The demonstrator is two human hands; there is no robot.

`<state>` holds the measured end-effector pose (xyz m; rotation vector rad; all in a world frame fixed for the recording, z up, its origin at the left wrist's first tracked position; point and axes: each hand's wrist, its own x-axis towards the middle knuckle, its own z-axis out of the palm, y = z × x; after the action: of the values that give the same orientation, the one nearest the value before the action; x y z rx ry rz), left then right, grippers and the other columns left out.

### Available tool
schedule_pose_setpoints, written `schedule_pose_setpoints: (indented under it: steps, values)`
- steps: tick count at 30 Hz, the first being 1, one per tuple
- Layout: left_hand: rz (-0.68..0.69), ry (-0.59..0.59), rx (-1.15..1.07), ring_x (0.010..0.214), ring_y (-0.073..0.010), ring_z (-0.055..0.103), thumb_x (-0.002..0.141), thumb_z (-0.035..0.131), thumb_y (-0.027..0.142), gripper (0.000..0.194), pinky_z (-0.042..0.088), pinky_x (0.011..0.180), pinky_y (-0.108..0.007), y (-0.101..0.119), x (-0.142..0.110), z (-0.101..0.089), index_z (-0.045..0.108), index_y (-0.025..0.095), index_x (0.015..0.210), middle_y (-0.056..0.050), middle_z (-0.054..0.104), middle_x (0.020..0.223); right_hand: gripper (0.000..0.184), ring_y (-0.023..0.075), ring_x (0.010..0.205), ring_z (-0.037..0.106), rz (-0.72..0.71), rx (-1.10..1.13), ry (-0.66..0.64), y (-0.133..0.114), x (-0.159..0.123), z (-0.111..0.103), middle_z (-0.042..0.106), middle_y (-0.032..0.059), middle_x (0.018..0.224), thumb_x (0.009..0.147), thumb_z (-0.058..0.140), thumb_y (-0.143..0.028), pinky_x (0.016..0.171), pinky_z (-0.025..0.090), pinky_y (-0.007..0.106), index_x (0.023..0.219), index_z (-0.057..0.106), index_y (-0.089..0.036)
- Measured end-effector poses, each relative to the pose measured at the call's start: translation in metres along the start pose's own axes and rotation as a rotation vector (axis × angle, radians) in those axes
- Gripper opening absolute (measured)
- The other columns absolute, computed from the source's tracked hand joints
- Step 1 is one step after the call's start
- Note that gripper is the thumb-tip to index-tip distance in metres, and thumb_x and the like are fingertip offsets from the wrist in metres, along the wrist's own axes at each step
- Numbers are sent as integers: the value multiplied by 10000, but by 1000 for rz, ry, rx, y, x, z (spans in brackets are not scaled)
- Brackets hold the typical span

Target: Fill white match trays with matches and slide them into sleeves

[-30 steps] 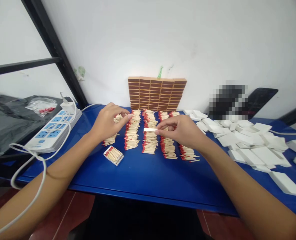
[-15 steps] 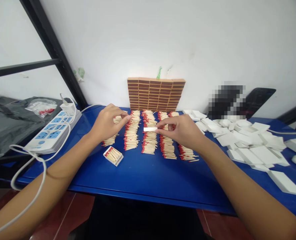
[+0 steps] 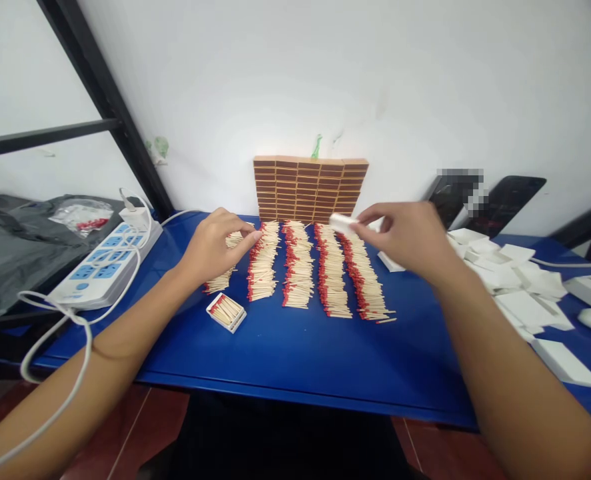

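Observation:
My right hand (image 3: pixel 405 233), slightly blurred, pinches a small white matchbox tray (image 3: pixel 342 223) by one end, in the air above the far ends of the match rows. Over the leftmost row of matches (image 3: pixel 218 283) rests my left hand (image 3: pixel 218 247), its fingers curved and the thumb apart from them, with nothing visible in its grasp. More rows of red-tipped matches (image 3: pixel 298 267) run across the blue table (image 3: pixel 275 360). Nearer me lies a white tray filled with matches (image 3: pixel 226 311).
Against the wall stands a stack of matchbox sleeves (image 3: pixel 310 189) with brown sides. White trays (image 3: pixel 530 283) are heaped on the right, before two dark phones (image 3: pixel 512 200). On the left sit a power strip (image 3: pixel 105 263) and a looping white cable (image 3: pixel 88 373).
My right hand has lifted the white tray away from the middle match row and carried it right and farther back. My left hand has stayed almost still.

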<state>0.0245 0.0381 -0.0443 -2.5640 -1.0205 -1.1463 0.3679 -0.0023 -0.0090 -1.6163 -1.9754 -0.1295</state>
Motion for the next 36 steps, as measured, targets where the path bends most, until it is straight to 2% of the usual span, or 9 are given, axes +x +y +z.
schedule_pose_setpoints:
  steps: [2, 5, 6, 8, 12, 15, 19, 28, 36]
  values:
    - [1, -7, 2, 868, -208, 660, 987, 630, 389, 247, 499, 828, -365, 0, 0, 0, 765, 198, 909, -42, 780, 907, 246, 275, 788, 698, 185, -171, 61, 27, 3, -20, 760, 79, 810, 870, 700, -442, 772, 506, 411, 871, 787, -212]
    - [3, -16, 2, 871, -210, 659, 988, 625, 385, 245, 500, 831, -370, 1, 0, 0, 769, 201, 916, -42, 778, 908, 166, 390, 913, 690, 443, -353, -43, 68, 4, -43, 743, 104, 836, 842, 741, -409, 788, 514, 508, 812, 746, -245]
    - [2, -19, 1, 872, -211, 658, 989, 624, 382, 243, 501, 829, -370, 2, 0, 0, 770, 201, 918, -43, 777, 909, 151, 407, 915, 684, 489, -370, -95, 78, 4, -46, 729, 109, 819, 824, 770, -384, 785, 513, 523, 774, 724, -249]
    - [-2, -26, 0, 884, -214, 659, 989, 621, 377, 241, 501, 829, -371, 3, -1, 0, 773, 201, 924, -47, 777, 915, 99, 387, 889, 680, 422, -313, -107, 84, 3, -44, 737, 103, 874, 814, 783, -320, 768, 510, 510, 800, 713, -250]
    - [-10, -27, 1, 887, -215, 660, 989, 621, 384, 247, 502, 830, -374, 3, -1, 0, 771, 203, 916, -48, 779, 918, 126, 254, 753, 645, 87, 58, -26, 40, 2, -15, 745, 97, 867, 890, 707, -320, 725, 492, 413, 867, 761, -209]
    - [-11, -14, -5, 882, -214, 663, 991, 619, 400, 259, 505, 831, -375, 2, -1, -1, 768, 204, 912, -47, 783, 922, 251, 191, 718, 603, -159, 384, -160, -16, -6, 13, 739, 74, 872, 913, 703, -445, 647, 462, 337, 870, 782, -211]
    - [-28, -34, 1, 900, -218, 664, 994, 608, 404, 263, 507, 848, -386, 1, -1, -1, 770, 211, 918, -47, 782, 937, 192, 140, 637, 528, -303, 472, -283, -59, -22, 38, 716, 38, 840, 902, 743, -401, 616, 422, 304, 876, 778, -214]
    - [-25, -39, -5, 898, -217, 656, 988, 619, 386, 246, 502, 857, -381, 2, -1, -1, 772, 205, 922, -46, 778, 919, 134, 137, 677, 516, -352, 446, -319, -58, -29, 62, 647, 20, 816, 934, 714, -309, 650, 385, 286, 858, 765, -212]
    - [-24, -33, -4, 897, -218, 663, 988, 617, 393, 253, 501, 846, -375, 0, -1, -2, 770, 207, 910, -45, 779, 916, 235, 129, 607, 469, -133, 543, -309, -51, -22, 46, 677, 28, 781, 912, 722, -425, 557, 371, 275, 842, 765, -205]
